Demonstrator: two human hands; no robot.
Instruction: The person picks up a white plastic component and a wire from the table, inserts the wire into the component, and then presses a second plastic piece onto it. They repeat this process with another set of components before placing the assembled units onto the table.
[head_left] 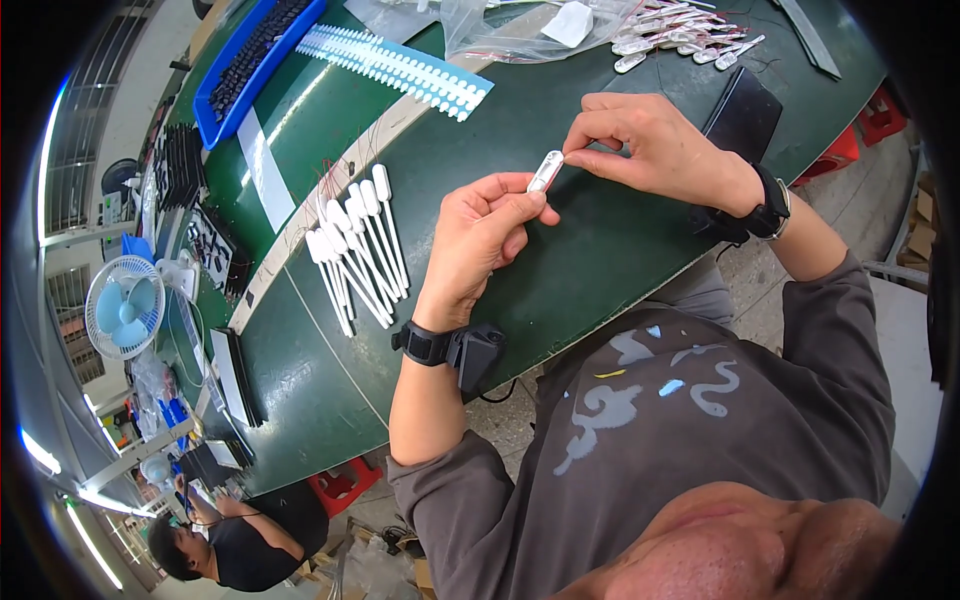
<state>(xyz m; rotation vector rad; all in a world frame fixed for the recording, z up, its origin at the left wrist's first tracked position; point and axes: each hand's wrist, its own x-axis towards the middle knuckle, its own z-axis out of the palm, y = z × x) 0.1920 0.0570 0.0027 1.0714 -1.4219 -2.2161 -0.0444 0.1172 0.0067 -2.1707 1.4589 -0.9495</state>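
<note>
Above the green table (600,260), whose far end the rim cuts off, a clear bag (520,30) hides part of a heap of white pieces (690,40). Both hands meet over the table's near edge. Left hand (480,235) curls shut around the lower end of a small white stick (545,171); right hand (650,145) pinches its upper tip between thumb and forefinger. Finished sticks (355,250) lie left of the hands.
</note>
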